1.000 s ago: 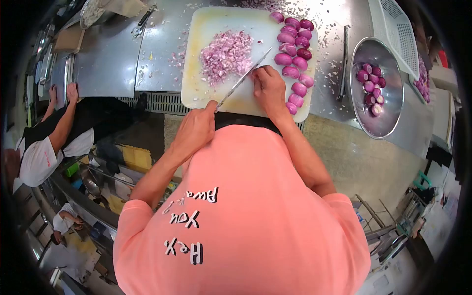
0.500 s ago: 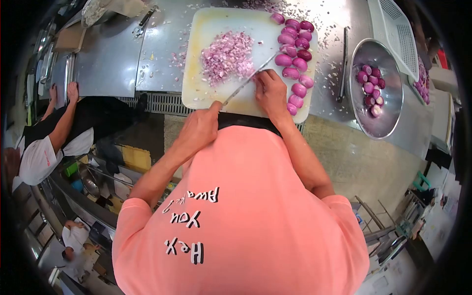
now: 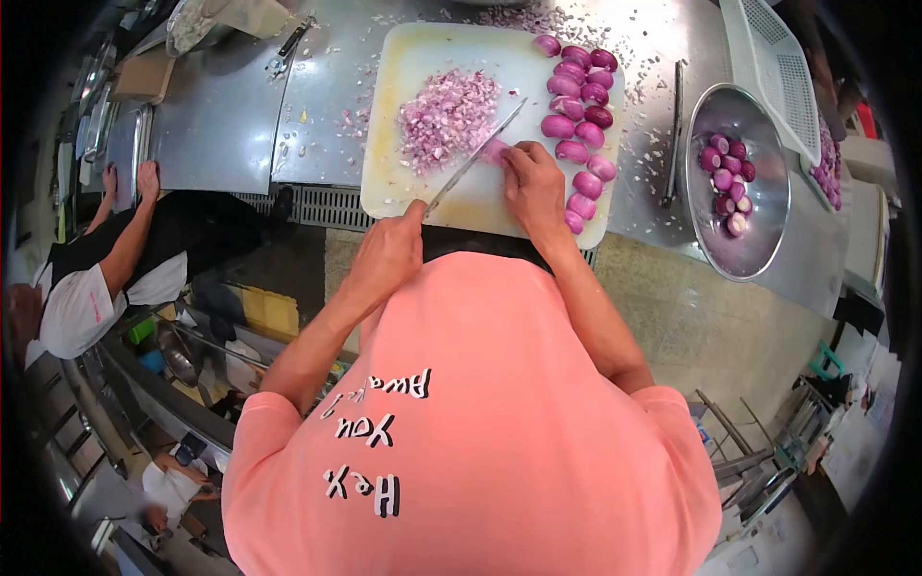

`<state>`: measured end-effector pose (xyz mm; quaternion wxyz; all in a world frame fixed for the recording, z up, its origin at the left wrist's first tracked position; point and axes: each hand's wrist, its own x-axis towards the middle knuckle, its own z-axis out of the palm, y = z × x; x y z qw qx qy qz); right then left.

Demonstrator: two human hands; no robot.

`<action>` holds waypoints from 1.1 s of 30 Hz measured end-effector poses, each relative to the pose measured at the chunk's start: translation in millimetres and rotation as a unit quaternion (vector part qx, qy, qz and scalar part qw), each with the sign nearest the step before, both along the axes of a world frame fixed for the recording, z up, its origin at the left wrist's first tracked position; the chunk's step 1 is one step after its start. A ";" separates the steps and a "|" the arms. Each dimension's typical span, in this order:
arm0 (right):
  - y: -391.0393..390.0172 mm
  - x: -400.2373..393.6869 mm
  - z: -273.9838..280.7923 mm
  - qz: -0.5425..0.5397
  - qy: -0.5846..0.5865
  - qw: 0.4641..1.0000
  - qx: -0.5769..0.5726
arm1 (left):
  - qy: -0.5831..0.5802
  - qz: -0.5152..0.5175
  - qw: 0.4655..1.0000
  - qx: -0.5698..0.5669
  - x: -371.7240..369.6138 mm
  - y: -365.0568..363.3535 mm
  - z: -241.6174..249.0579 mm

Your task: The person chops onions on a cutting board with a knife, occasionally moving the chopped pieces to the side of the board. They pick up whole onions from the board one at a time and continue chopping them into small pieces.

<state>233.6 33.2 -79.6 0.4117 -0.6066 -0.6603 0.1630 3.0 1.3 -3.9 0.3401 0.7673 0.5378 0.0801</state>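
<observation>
My left hand point(image 3: 389, 252) is wrapped round the handle of a knife, whose blade point(image 3: 471, 165) slants up and right over the white cutting board point(image 3: 384, 182). My right hand point(image 3: 534, 184) has its fingers bent together on a pink onion piece point(image 3: 495, 151), which shows between the fingertips and the blade. Left of the blade lies a pile of chopped purple onion point(image 3: 448, 117). Several whole peeled purple onions point(image 3: 579, 130) run in a column along the board's right side, close to my right hand.
Right of the board are a dark rod point(image 3: 674, 134), a steel bowl point(image 3: 764, 226) with several onions, and a white perforated tray point(image 3: 783, 67). Onion scraps litter the steel counter point(image 3: 216, 125). At the left, another person's arms point(image 3: 130, 230) rest at the counter's edge.
The knife blade has shifted left, away from my right fingers, baring the onion piece between them. The whole view has moved slightly, and the counter appears a little lower.
</observation>
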 end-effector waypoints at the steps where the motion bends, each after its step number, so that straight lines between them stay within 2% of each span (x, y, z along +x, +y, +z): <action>1: -0.7 -0.8 0.6 -0.003 0.003 1.000 -0.005 | 0.002 -0.001 1.000 0.000 -2.4 -0.3 0.9; 4: 3.5 -1.7 -1.4 -0.006 0.048 0.999 -0.023 | 0.018 -0.008 1.000 -0.016 1.1 2.0 8.3; 7: 5.3 -3.2 -4.2 -0.010 0.051 0.998 -0.040 | 0.005 0.007 1.000 -0.028 4.1 0.4 10.1; 11: 4.6 0.5 -0.6 -0.006 0.035 0.999 -0.035 | 0.025 -0.036 0.999 0.005 8.7 0.3 7.1; 14: 5.7 -3.1 -3.2 -0.012 0.063 0.997 -0.050 | 0.002 -0.008 0.999 -0.033 6.6 -1.2 7.6; 16: 3.4 -1.4 -2.7 -0.004 0.074 0.996 -0.044 | 0.048 -0.017 0.998 -0.042 7.0 2.5 0.1; 19: 3.2 3.5 -6.0 0.020 0.044 0.999 -0.022 | -0.015 -0.012 1.000 0.002 3.7 3.1 11.8; 22: 5.5 5.5 -5.2 0.040 -0.014 0.999 0.004 | 0.016 0.005 1.000 0.016 -0.8 0.9 -5.2; 25: 6.6 3.3 0.5 0.034 -0.024 0.999 -0.018 | 0.001 0.017 1.000 -0.009 -0.3 -0.7 8.5; 28: 8.7 -1.1 -3.4 0.019 -0.014 0.998 -0.050 | -0.021 -0.008 1.000 0.015 2.5 -6.8 -1.3; 33: 1.0 -0.7 0.7 0.005 -0.008 0.998 -0.057 | 0.008 -0.008 1.000 -0.025 4.9 -6.6 7.3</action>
